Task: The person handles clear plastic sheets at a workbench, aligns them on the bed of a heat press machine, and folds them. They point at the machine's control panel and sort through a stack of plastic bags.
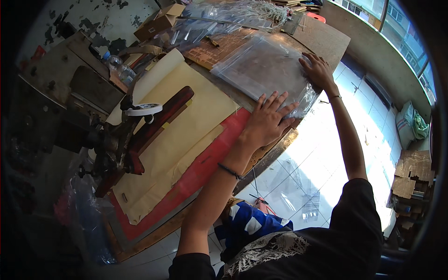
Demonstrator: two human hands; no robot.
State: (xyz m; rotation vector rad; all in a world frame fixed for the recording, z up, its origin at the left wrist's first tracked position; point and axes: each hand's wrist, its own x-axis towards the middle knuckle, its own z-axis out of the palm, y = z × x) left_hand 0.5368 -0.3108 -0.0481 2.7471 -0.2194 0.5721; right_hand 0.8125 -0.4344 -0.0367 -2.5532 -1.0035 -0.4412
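Note:
A stack of clear plastic sheets or bags [266, 65] lies flat on the worktable. My left hand [267, 120] rests on its near edge, with the fingers spread and stretched out over the plastic. At the stack's right-hand side is my right hand [319, 73], fingers apart and laid on the edge. Neither hand grips anything that I can see. Left of my left forearm, a pale yellow sheet [186, 109] covers much of a red mat [200, 170]. Above that sheet reaches a machine's long dark red bar [161, 122].
A roll of white tape [143, 109] sits on the machine. Loose clear plastic [200, 28], a cardboard box [158, 22] and a plastic bottle [119, 69] are at the back. Right of the table lies a sunlit tiled floor [359, 135], with sacks [410, 122] and stacked cardboard [409, 172] beyond.

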